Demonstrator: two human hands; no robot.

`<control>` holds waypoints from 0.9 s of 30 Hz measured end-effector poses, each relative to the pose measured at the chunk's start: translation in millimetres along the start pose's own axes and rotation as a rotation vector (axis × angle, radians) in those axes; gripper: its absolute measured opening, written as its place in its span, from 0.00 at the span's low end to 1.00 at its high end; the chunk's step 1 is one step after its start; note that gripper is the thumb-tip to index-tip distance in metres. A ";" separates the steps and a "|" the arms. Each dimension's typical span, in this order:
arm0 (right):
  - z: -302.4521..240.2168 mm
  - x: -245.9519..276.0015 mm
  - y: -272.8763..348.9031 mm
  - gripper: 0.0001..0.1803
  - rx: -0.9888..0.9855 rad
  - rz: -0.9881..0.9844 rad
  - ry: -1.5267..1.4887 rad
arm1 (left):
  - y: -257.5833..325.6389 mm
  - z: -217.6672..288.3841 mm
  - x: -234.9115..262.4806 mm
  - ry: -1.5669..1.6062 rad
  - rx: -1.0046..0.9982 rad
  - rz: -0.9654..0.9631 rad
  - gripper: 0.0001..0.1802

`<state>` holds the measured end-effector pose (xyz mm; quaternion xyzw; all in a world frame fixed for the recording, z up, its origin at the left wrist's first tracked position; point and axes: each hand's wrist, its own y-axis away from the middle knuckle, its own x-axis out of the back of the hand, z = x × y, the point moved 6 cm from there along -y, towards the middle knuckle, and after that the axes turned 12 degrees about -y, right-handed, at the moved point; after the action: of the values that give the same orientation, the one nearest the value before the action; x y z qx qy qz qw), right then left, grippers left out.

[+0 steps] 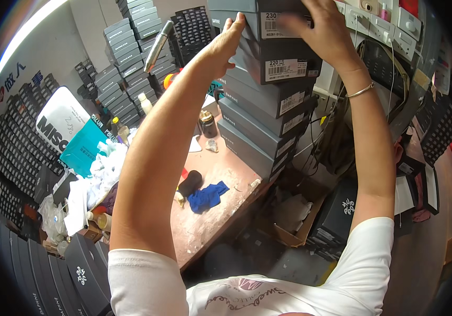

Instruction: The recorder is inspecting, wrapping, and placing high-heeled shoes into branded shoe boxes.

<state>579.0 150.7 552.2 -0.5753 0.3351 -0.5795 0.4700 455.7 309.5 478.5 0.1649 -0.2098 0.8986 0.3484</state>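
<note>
Arms (155,152) raised; left hand (220,50) tilted up, right hand (332,39) splayed.

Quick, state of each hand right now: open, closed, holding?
Left hand: open, beside the upper boxes; contact can't be told.
Right hand: open, before the boxes' front, fingertips blurred; contact can't be told.

White labels (286,69) with black numbers and thin stripes are stuck on the ends of the tall pile of grey boxes (257,102), and small pale letters run along the sides. Big black letters are on a white bag (70,105), with more letters on a blue-green bag (83,152). Curly dark words cross the white shirt (226,297), white signs mark a black box (336,208), and blue signs are on the wall (18,79).
</note>
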 end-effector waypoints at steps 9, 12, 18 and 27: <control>135.3 -83.4 94.6 0.34 -0.772 0.319 -1.056 | 9.3 -7.0 -66.4 0.396 0.055 -0.037 0.47; 130.3 -83.1 95.7 0.33 -0.896 0.274 -1.129 | 13.0 4.6 -95.6 0.177 0.148 -0.025 0.54; 129.2 -82.3 157.0 0.33 -0.962 0.294 -0.920 | 56.8 -4.2 -74.2 0.108 0.091 -0.113 0.47; -144.3 -133.7 455.3 0.12 -1.362 -0.054 -1.359 | 322.9 -81.0 70.5 -0.171 0.096 0.272 0.42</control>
<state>496.0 101.2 65.7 -0.9452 0.2425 0.1860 0.1152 169.5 172.5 355.5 0.2272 -0.2161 0.9291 0.1962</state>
